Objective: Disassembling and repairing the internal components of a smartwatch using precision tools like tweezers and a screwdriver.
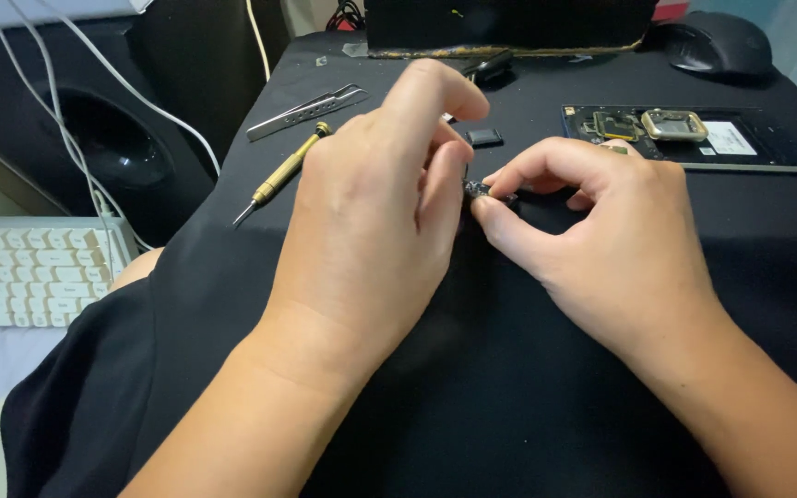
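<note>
Both forearms come in from the near edge, and the action is right at the fingertips. Left hand [375,221] and right hand [601,240] meet over the middle of the black cloth-covered table [472,406], pinching a tiny dark metal component [479,190] between them. Right thumb and forefinger are closed on it from the right; the left fingers curl together against it from the left, though exactly what the left thumb presses I can't tell, the hand hides it. Looks to me like a fine fitting or separating step on that little part, mid-way through a small-electronics teardown. Whatever follows will want a steady, delicate grip, the piece is very small.

Just beyond the fingers lies a small black rectangular chip [484,137]. Far left of the hands, a brass-handled precision screwdriver [283,175] and steel tweezers [306,111] lie side by side, untouched. Far right, an opened flat black device with exposed gold-coloured parts [684,138]; behind it a black computer mouse [717,44]. Off the table's left edge, a white keyboard [29,267].
</note>
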